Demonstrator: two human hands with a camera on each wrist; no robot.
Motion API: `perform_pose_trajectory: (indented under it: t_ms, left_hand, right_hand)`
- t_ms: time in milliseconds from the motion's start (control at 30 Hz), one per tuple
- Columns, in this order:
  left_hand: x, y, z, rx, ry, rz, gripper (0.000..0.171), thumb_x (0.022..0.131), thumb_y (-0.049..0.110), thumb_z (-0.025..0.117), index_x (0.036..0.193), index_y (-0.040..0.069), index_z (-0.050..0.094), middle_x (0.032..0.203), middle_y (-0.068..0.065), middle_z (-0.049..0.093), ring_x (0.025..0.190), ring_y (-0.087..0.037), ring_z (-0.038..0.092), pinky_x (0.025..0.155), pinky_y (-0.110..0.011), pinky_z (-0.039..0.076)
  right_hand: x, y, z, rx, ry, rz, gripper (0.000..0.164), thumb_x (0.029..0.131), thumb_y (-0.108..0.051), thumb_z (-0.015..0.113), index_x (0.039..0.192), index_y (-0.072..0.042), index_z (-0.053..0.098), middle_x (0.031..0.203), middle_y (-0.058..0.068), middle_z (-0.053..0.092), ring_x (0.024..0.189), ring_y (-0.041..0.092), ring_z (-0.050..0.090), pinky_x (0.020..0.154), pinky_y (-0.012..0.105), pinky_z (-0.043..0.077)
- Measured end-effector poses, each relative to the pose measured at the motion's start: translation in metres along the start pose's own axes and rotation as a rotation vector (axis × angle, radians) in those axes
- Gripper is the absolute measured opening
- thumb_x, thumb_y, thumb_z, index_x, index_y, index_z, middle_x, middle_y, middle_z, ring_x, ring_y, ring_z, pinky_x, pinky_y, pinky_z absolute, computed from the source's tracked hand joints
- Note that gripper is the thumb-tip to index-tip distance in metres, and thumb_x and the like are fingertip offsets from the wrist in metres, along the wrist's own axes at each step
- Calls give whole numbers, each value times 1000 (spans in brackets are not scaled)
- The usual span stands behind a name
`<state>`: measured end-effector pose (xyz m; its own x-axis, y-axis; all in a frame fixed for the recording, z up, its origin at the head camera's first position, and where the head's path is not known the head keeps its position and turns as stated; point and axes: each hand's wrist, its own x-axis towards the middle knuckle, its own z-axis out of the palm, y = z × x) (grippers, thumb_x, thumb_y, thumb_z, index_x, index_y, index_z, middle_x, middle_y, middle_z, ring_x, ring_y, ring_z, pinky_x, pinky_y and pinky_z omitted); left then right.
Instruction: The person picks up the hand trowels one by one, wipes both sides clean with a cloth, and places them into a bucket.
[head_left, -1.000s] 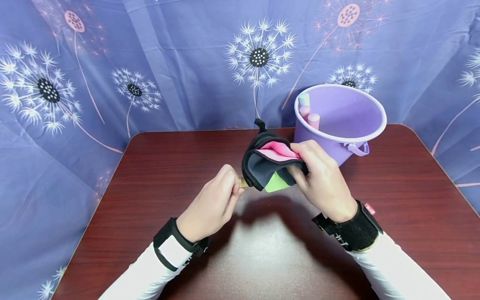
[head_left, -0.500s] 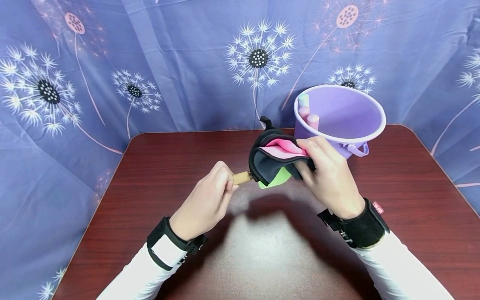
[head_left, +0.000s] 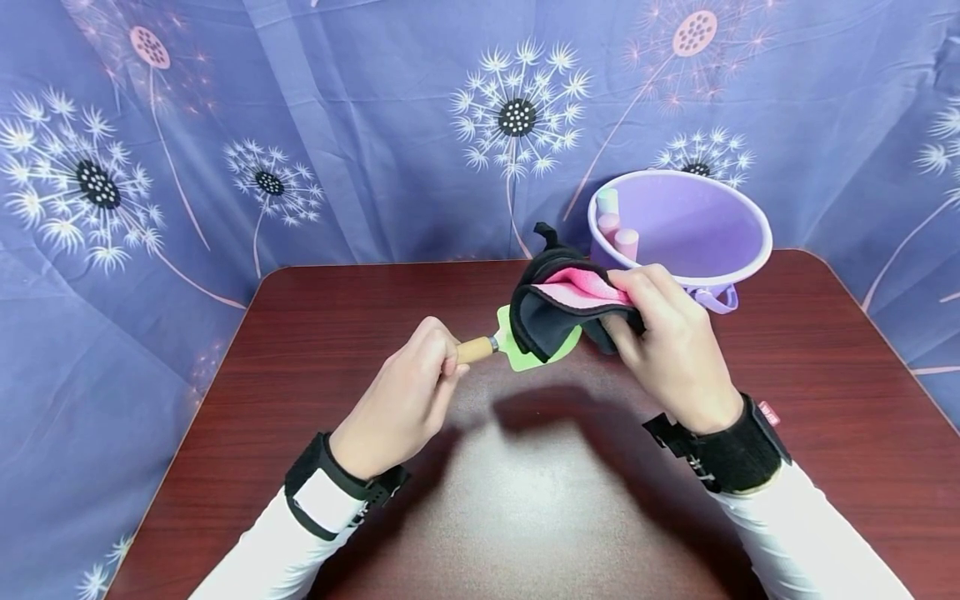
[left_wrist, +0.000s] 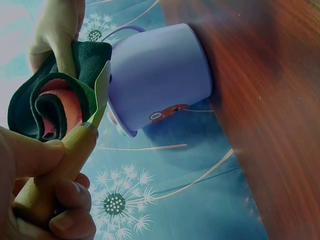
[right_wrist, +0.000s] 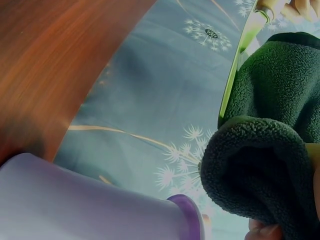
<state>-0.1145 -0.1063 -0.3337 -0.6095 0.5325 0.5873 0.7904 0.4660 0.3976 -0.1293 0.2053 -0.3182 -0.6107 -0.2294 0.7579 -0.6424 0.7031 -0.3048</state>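
My left hand (head_left: 397, 400) grips the wooden handle of a small trowel (head_left: 477, 349) with a green blade, held up over the table. In my right hand (head_left: 675, 350) is a folded cloth (head_left: 551, 321), dark grey on one side and pink on the other, with black edging and a loop. The cloth lies over much of the blade and hides its far part. In the left wrist view, the green blade (left_wrist: 102, 92) stands edge-on against the bunched cloth. From the right wrist, the cloth (right_wrist: 265, 165) shows as thick and fuzzy beside the blade.
A purple bucket (head_left: 682, 221) stands at the table's back right, just behind my right hand. Several thick pastel chalk sticks (head_left: 627, 242) lean inside its left wall. The dark red wooden table (head_left: 330, 333) ends at a blue dandelion-print curtain (head_left: 375, 125).
My right hand has moved right with the cloth, and my left hand slightly left with the trowel. More of the handle and green blade now shows out of the cloth.
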Motion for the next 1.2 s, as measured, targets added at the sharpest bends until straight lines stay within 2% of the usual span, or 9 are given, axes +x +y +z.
perform_pose_trajectory:
  t_ms: [100,333,467,600,833,1000,1200]
  left_hand:
    - [0,0,0,1,2,-1,30,99,-5,67,91,9,42,100,-5,51,89,-15,58,71,-27,50]
    - [0,1,2,13,1,6,30,99,-5,68,91,8,42,99,-6,50,87,-16,58,72,-28,50]
    - [0,3,4,13,-13,6,29,100,-5,67,91,8,42,98,-6,49,86,-15,56,72,-28,49]
    - [0,5,10,11,-27,10,27,100,-5,65,92,7,43,97,-6,48,85,-15,55,73,-28,49]
    - [-2,6,18,15,-46,0,23,102,-2,62,92,7,44,97,-5,47,87,-16,55,75,-28,49]
    - [-2,7,19,11,-44,-4,22,102,-3,62,92,7,45,97,-5,48,89,-16,57,77,-28,49]
    - [-2,6,20,19,-29,7,25,100,-5,63,91,8,43,95,-5,45,85,-16,52,74,-28,48]
  right_hand:
    - [0,0,-1,-7,0,1,36,89,6,79,123,0,68,108,16,66,95,30,62,85,44,48]
    - [0,0,-3,-32,-60,3,31,95,0,75,124,1,67,111,17,65,100,29,61,90,42,48]
    - [-2,-3,2,8,-34,0,35,90,5,78,124,-1,69,112,16,66,103,29,63,90,44,48]
    - [-4,-6,8,46,-5,-17,41,84,9,80,122,-2,70,108,14,66,98,28,63,86,41,47]
    - [-7,-11,15,80,-54,-32,42,85,10,76,124,-2,69,108,13,66,95,24,61,86,35,47]
    - [-8,-14,18,140,-70,-4,41,86,10,75,124,-2,69,109,10,68,97,21,62,89,29,46]
    - [-10,-17,22,198,-72,62,36,87,7,77,121,-2,71,108,6,70,98,18,65,93,21,46]
